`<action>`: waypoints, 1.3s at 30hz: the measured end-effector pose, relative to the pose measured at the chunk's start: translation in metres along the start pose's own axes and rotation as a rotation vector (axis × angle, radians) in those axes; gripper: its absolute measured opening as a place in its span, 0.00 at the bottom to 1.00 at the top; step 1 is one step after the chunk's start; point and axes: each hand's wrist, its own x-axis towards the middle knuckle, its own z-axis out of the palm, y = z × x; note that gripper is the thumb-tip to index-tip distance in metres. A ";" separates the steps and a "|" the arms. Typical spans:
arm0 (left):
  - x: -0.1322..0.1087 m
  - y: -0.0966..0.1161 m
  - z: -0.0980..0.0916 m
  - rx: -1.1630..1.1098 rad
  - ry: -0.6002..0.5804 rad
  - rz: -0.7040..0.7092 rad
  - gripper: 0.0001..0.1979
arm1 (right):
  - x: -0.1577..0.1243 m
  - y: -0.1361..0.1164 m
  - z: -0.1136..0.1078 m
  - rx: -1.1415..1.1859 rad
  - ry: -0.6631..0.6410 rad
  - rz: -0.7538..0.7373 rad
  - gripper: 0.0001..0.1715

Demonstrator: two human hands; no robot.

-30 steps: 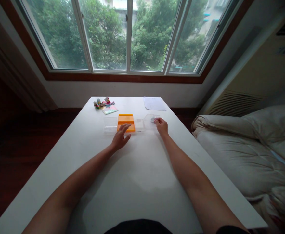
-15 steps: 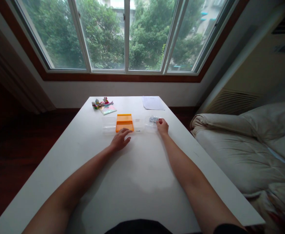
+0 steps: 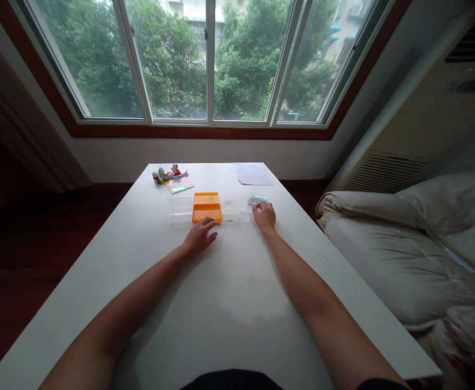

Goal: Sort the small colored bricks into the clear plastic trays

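Observation:
An orange tray [image 3: 207, 206] sits inside a row of clear plastic box parts [image 3: 181, 210] on the white table [image 3: 229, 303]. My left hand [image 3: 199, 236] rests on the table just in front of the orange tray, fingers spread and flat, tips touching its near edge. My right hand [image 3: 264, 216] is curled at the right end of the row, fingers closed on a small clear bag [image 3: 255, 201] holding small grey-blue pieces.
Small colourful toy figures [image 3: 164, 174] and a greenish booklet [image 3: 179, 185] lie at the far left of the table, and a white paper sheet [image 3: 254, 174] lies at the far right. A bed with a cream quilt [image 3: 416, 238] stands to the right. A wide window [image 3: 208, 59] is ahead.
My left hand slid back off the orange tray toward me. My right hand drew the small clear bag down and slightly left toward the table.

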 end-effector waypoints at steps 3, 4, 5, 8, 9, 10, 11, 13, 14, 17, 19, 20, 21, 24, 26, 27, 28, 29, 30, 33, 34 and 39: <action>0.000 0.000 0.001 0.001 -0.017 -0.005 0.19 | -0.001 0.001 0.004 -0.027 -0.062 -0.013 0.12; 0.000 -0.001 0.001 0.000 -0.021 -0.006 0.19 | 0.000 0.002 0.004 -0.026 -0.076 -0.015 0.13; 0.000 -0.001 0.002 0.001 -0.023 -0.008 0.19 | 0.000 0.003 0.005 -0.021 -0.085 -0.017 0.15; 0.000 -0.003 0.002 0.005 -0.029 -0.007 0.20 | 0.001 0.005 0.005 0.009 -0.101 -0.027 0.17; 0.000 -0.003 0.002 0.006 -0.030 -0.007 0.20 | 0.001 0.005 0.005 0.020 -0.104 -0.030 0.17; 0.000 -0.003 0.002 0.006 -0.033 -0.009 0.20 | 0.001 0.005 0.005 0.031 -0.105 -0.032 0.16; -0.001 -0.002 0.002 0.005 -0.037 -0.011 0.20 | 0.000 0.004 0.005 0.040 -0.104 -0.032 0.16; -0.001 -0.002 0.002 0.000 -0.041 -0.015 0.20 | 0.000 0.003 0.004 0.056 -0.096 -0.027 0.14; -0.001 -0.001 0.002 -0.002 -0.042 -0.016 0.20 | 0.001 0.003 0.004 0.065 -0.085 -0.021 0.13; -0.001 0.000 0.001 -0.008 -0.045 -0.017 0.20 | 0.005 0.004 0.001 0.081 -0.008 0.001 0.12; -0.001 0.000 0.000 -0.015 -0.050 -0.016 0.20 | 0.010 0.007 -0.002 0.082 0.046 0.001 0.14; -0.001 -0.001 0.000 -0.018 -0.052 -0.016 0.20 | 0.013 0.009 -0.005 0.081 0.061 -0.003 0.15; -0.002 -0.001 0.000 -0.020 -0.055 -0.016 0.20 | 0.015 0.011 -0.007 0.081 0.066 -0.007 0.16; -0.002 -0.003 0.001 -0.022 -0.055 -0.021 0.19 | 0.021 0.017 -0.011 0.074 0.031 -0.010 0.21; -0.002 -0.003 0.002 -0.017 -0.055 -0.026 0.19 | 0.022 0.019 -0.011 0.066 -0.022 -0.016 0.22; -0.003 -0.004 0.002 -0.014 -0.055 -0.028 0.19 | 0.022 0.019 -0.011 0.059 -0.048 -0.022 0.22; -0.003 -0.004 0.002 -0.011 -0.056 -0.030 0.20 | 0.022 0.020 -0.010 0.048 -0.065 -0.026 0.22; -0.003 -0.004 0.002 -0.009 -0.058 -0.031 0.20 | 0.022 0.021 -0.011 0.035 -0.069 -0.023 0.21; -0.003 -0.004 0.002 -0.006 -0.057 -0.032 0.20 | 0.022 0.023 -0.011 0.020 -0.059 -0.011 0.20; -0.002 -0.003 0.001 -0.005 -0.054 -0.027 0.20 | 0.023 0.032 -0.018 -0.027 0.012 0.067 0.16; -0.002 -0.003 0.001 -0.007 -0.051 -0.025 0.19 | 0.024 0.037 -0.021 -0.043 0.039 0.098 0.16; -0.002 -0.001 0.000 -0.015 -0.064 -0.022 0.19 | 0.029 0.055 -0.033 -0.080 0.111 0.113 0.18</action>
